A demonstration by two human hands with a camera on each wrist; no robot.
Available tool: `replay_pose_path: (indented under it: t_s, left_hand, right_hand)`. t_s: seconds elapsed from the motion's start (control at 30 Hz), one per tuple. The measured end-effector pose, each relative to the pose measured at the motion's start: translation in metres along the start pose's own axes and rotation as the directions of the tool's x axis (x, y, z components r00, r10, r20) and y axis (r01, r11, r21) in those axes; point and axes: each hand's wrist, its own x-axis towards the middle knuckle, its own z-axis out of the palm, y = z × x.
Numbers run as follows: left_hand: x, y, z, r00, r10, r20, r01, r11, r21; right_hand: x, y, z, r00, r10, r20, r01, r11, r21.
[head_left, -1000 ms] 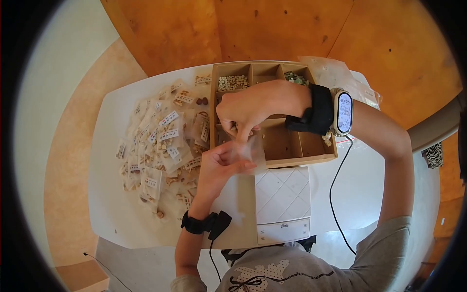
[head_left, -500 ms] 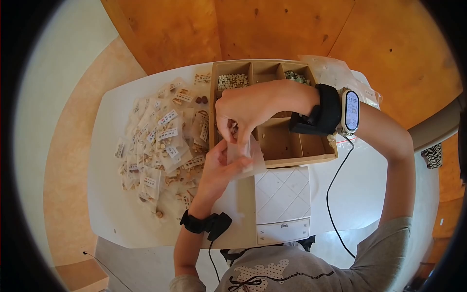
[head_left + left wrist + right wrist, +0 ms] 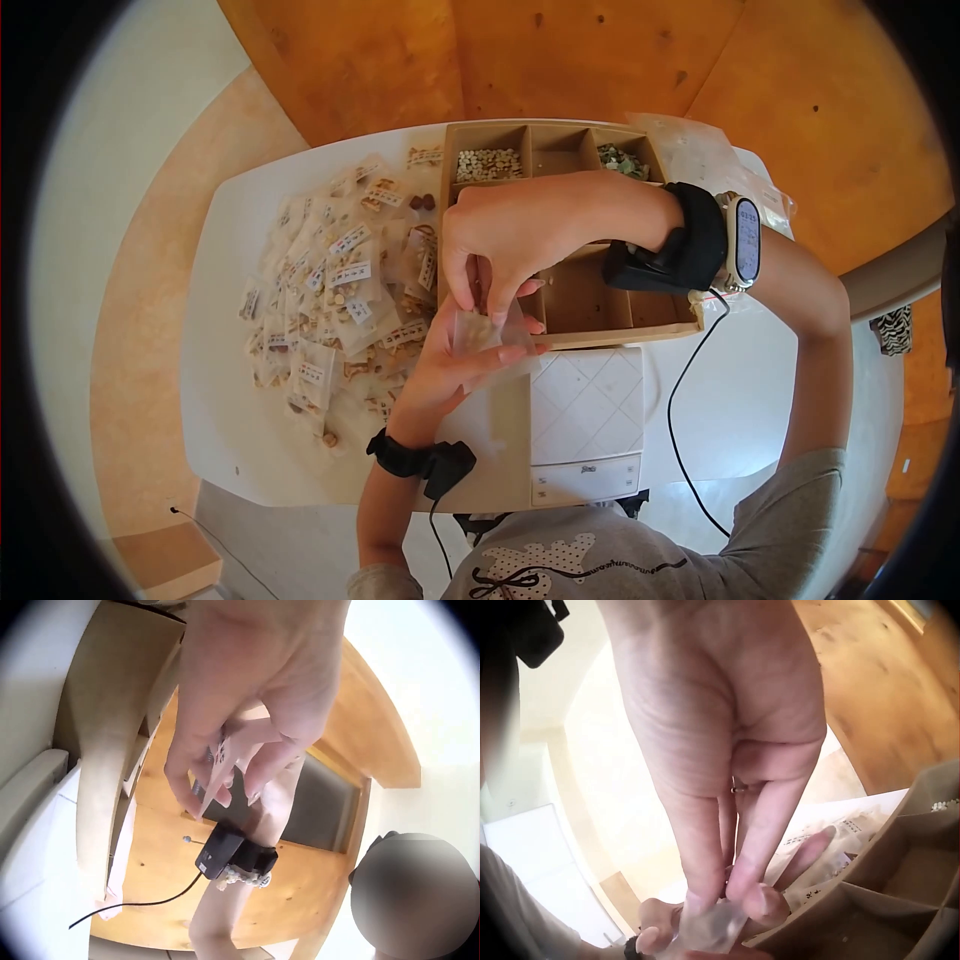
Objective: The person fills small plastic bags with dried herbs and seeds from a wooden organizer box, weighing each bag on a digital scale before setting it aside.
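A small translucent bag (image 3: 478,335) is held over the near left part of the divided box (image 3: 690,326). My left hand (image 3: 440,365) grips it from below, thumb across its front; printed marks show on the bag (image 3: 223,754) in the left wrist view. From above, my right hand (image 3: 520,225) points its fingers down at the bag's mouth, thumb and fingertips pinched together there. In the right wrist view the fingertips of my right hand (image 3: 727,750) touch the top of the bag (image 3: 714,927). What lies between them is mostly hidden.
Many labelled packets (image 3: 345,270) are heaped on the left of the white table (image 3: 225,400). A white scale (image 3: 587,410) stands in front of the box. Pale pieces (image 3: 490,164) and green pieces (image 3: 622,160) lie in its far compartments; a clear plastic bag (image 3: 680,150) is behind right.
My right hand has come down to the bag's mouth, fingertips closer together. My left hand has turned slightly, with more of its fingers showing behind the bag.
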Motion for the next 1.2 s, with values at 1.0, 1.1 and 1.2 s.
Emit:
replay_pose_path:
  t_s: [1.0, 1.1, 1.2]
  left_hand:
    - [0.003, 0.008, -0.007, 0.938, 0.273, -0.215, -0.276, 0.961, 0.018]
    - [0.007, 0.005, -0.019, 0.88, 0.475, 0.005, -0.356, 0.654, 0.668]
    - [0.007, 0.004, -0.017, 0.868, 0.493, -0.053, -0.338, 0.666, 0.665]
  right_hand:
    - [0.05, 0.146, -0.041, 0.772, 0.506, -0.384, -0.615, 0.746, -0.253]
    - [0.076, 0.192, -0.02, 0.777, 0.468, -0.42, -0.605, 0.74, -0.294]
    - [0.086, 0.197, -0.022, 0.775, 0.489, -0.399, -0.584, 0.796, -0.159]
